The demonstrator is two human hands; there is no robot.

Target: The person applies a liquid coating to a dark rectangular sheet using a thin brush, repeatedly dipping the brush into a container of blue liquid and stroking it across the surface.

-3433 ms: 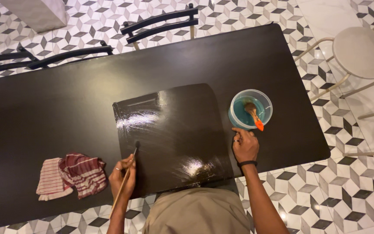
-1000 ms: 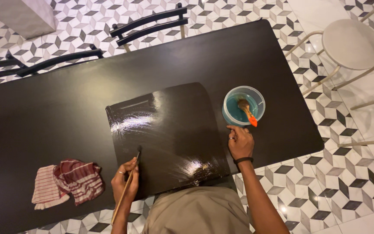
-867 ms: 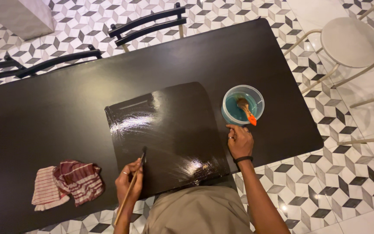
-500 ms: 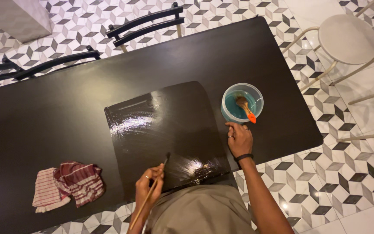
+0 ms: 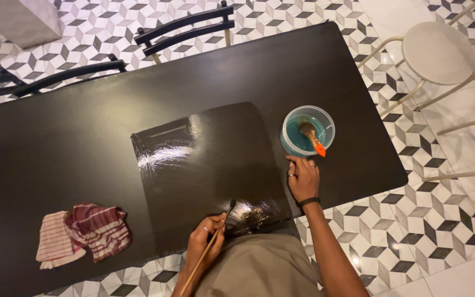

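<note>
A glossy black sheet [image 5: 204,165] lies on the dark table [image 5: 83,137], wet and shining in places. My left hand [image 5: 205,239] grips a thin long-handled paintbrush [image 5: 215,236], whose dark tip touches the sheet near its front edge. My right hand [image 5: 302,177] rests flat on the table by the sheet's right edge, fingers apart, holding nothing. Just beyond it stands a clear round tub [image 5: 307,131] of teal liquid with an orange-handled brush [image 5: 313,139] lying in it.
Striped red and white cloths [image 5: 81,232] lie crumpled at the table's front left. Two black chairs [image 5: 185,25] stand along the far side. A pale round stool [image 5: 438,52] is at the right on the patterned tile floor.
My left hand has carried the thin brush rightward along the sheet's front edge, from its left side to near the middle. My right hand stays by the tub.
</note>
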